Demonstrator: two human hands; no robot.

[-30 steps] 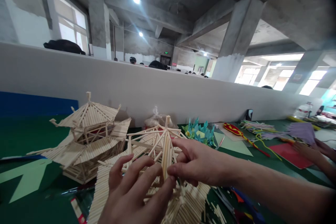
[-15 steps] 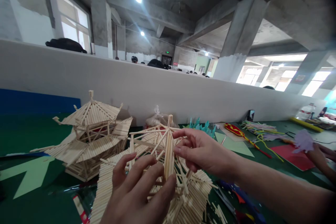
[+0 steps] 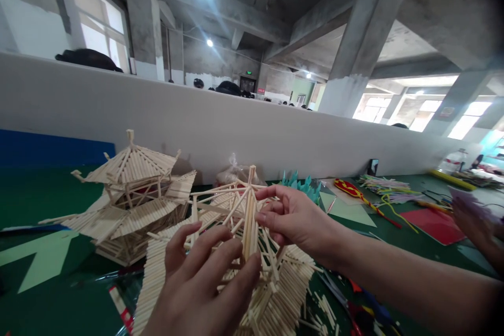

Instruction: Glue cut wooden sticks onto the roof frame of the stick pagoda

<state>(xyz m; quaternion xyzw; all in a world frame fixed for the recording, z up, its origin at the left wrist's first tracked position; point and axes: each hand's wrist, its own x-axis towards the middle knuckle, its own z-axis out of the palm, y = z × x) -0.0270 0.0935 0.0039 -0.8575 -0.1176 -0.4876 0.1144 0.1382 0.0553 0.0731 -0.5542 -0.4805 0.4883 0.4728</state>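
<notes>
A wooden stick pavilion model (image 3: 275, 283) stands in front of me, with roof ribs meeting at a short top post (image 3: 252, 174). Pale wooden sticks (image 3: 249, 226) lie side by side down one roof slope. My right hand (image 3: 293, 220) has its thumb and index finger at the upper part of these sticks, closed against the outermost one. My left hand (image 3: 208, 278) spreads over the near left of the roof frame, fingers apart and bent. Its thumb touches the sticks' lower end. Part of the frame is hidden behind my fingers.
A second stick pavilion (image 3: 132, 189) stands left. Scissors (image 3: 334, 291) and stick offcuts (image 3: 325, 310) lie at lower right. Behind are teal folded pieces (image 3: 301, 186), a red-yellow ornament (image 3: 350, 189), red paper (image 3: 433, 226) and a white partition (image 3: 165, 110). Another person's hand (image 3: 478, 236) is at far right.
The view has shifted slightly, so things sit a little further left and higher. My hands keep nearly the same place on the model. The other person's hand has moved.
</notes>
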